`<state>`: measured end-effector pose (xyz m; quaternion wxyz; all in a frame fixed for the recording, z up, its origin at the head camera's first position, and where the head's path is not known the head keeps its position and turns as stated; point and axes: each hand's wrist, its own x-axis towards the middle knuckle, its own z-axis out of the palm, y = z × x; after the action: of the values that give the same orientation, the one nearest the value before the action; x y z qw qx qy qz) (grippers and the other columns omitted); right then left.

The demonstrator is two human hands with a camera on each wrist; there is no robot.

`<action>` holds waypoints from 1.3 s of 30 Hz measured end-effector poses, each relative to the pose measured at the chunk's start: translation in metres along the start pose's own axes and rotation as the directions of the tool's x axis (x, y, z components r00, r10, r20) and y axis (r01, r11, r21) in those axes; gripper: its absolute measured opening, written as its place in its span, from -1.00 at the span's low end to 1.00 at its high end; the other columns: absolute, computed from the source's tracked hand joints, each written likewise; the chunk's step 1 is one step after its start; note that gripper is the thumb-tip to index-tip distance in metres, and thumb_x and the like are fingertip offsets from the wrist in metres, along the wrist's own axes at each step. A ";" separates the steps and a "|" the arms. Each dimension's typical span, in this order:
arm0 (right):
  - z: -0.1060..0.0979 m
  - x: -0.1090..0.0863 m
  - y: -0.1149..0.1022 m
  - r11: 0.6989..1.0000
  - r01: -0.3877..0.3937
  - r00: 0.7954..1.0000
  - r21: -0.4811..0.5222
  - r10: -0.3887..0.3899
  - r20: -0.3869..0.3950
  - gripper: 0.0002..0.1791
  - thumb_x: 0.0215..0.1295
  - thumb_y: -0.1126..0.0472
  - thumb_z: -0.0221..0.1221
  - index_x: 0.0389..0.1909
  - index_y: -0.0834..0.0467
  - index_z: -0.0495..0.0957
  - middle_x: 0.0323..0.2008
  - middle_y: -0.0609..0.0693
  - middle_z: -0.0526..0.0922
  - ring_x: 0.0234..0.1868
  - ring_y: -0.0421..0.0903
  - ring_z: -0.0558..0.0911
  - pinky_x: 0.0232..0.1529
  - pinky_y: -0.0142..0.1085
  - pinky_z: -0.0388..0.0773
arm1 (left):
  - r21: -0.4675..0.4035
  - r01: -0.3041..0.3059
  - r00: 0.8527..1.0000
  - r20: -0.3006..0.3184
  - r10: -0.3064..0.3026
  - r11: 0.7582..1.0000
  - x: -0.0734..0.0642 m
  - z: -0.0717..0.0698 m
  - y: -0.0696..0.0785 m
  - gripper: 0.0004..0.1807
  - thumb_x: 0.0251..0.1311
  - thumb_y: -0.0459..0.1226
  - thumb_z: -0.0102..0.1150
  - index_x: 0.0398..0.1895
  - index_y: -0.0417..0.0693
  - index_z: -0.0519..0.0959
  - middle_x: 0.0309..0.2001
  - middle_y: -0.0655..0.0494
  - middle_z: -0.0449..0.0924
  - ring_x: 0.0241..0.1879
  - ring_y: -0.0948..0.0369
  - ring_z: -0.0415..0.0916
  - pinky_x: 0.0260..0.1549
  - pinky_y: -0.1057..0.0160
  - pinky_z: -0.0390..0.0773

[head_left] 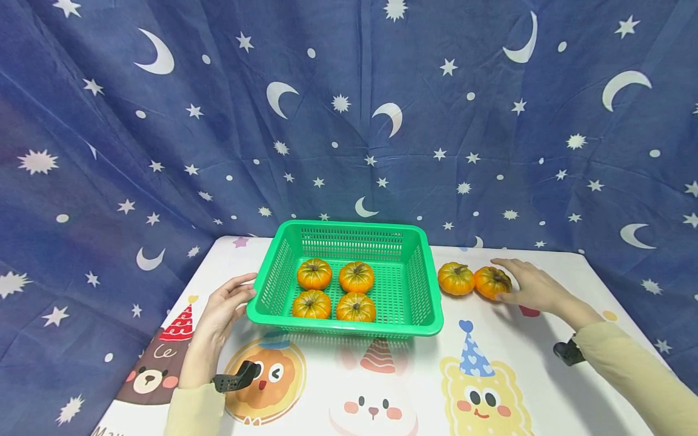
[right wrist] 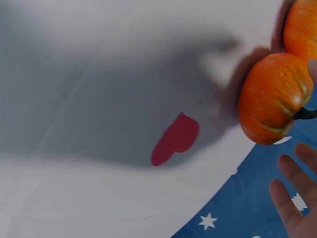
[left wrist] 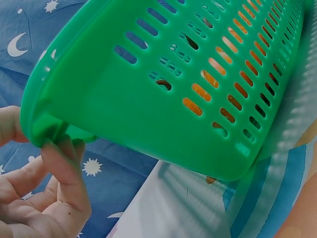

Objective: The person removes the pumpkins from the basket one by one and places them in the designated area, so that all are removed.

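A green plastic basket (head_left: 349, 328) stands on the table with several small orange pumpkins (head_left: 357, 277) inside. My left hand (head_left: 220, 312) is at its left end; in the left wrist view, the thumb and fingers (left wrist: 64, 173) pinch the basket's rim (left wrist: 37, 106). To the right of the basket, two more pumpkins sit side by side, the left one (head_left: 456, 278) close to the basket wall. Over the outer pumpkin (head_left: 492, 283) reaches my right hand (head_left: 531, 289), its thumb and fingers spread on either side. The right wrist view shows a gap between those fingers (right wrist: 292, 183) and the pumpkin (right wrist: 272, 96).
A white tablecloth (head_left: 431, 387) with cartoon animals and party hats covers the table. Behind it hangs a blue curtain (head_left: 327, 121) with white moons and stars, close to the table's back edge. Each wrist wears a black camera mount (head_left: 237, 376).
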<state>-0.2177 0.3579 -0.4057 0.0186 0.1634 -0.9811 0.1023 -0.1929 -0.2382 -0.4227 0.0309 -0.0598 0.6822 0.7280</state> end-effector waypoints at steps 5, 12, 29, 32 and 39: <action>-0.006 0.004 -0.004 0.999 0.036 0.999 -0.018 -0.036 -0.021 -0.20 0.00 0.12 0.37 0.29 0.22 0.32 0.18 0.37 0.46 0.14 0.38 0.45 0.10 0.29 0.35 | -0.005 -0.006 1.000 -0.001 0.006 1.000 0.001 0.000 -0.001 -0.61 0.22 -0.44 0.11 0.14 -0.15 0.46 -0.32 0.37 0.59 -0.27 0.43 0.54 -0.26 0.40 0.55; -0.016 0.009 -0.018 0.998 0.053 0.998 -0.021 -0.054 -0.024 -0.22 0.02 0.10 0.38 0.29 0.18 0.34 0.21 0.34 0.46 0.16 0.37 0.44 0.10 0.31 0.36 | -0.005 0.003 1.000 0.002 -0.003 1.000 0.001 0.000 0.000 -0.61 0.22 -0.42 0.12 0.14 -0.11 0.47 -0.30 0.37 0.57 -0.26 0.43 0.53 -0.26 0.41 0.55; -0.031 0.028 -0.052 0.992 0.117 0.993 -0.053 -0.117 -0.005 -0.26 0.08 0.05 0.35 0.31 0.09 0.34 0.24 0.24 0.46 0.17 0.25 0.47 0.09 0.26 0.39 | -0.006 0.015 1.000 -0.001 -0.015 1.000 0.000 -0.001 0.000 -0.62 0.22 -0.40 0.14 0.13 -0.08 0.48 -0.30 0.38 0.58 -0.27 0.44 0.54 -0.26 0.41 0.56; -0.034 0.031 -0.057 0.989 0.139 0.990 -0.058 -0.141 -0.017 -0.27 0.08 0.06 0.34 0.30 0.10 0.35 0.22 0.21 0.49 0.16 0.24 0.48 0.07 0.27 0.39 | -0.009 0.011 1.000 0.003 -0.011 1.000 0.001 -0.001 -0.001 -0.63 0.23 -0.41 0.13 0.12 -0.07 0.49 -0.30 0.38 0.58 -0.26 0.43 0.54 -0.26 0.41 0.56; -0.041 0.041 -0.071 0.986 0.152 0.988 -0.061 -0.153 -0.007 -0.28 0.12 0.04 0.32 0.32 0.07 0.33 0.22 0.17 0.49 0.20 0.22 0.45 0.11 0.26 0.36 | -0.014 0.002 1.000 0.008 -0.002 1.000 0.002 0.000 -0.001 -0.63 0.23 -0.42 0.11 0.12 -0.10 0.47 -0.30 0.36 0.58 -0.27 0.43 0.55 -0.26 0.41 0.57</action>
<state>-0.2329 0.2877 -0.3494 0.0369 0.2368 -0.9682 0.0718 -0.1943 -0.2385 -0.4236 0.0337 -0.0577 0.6771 0.7329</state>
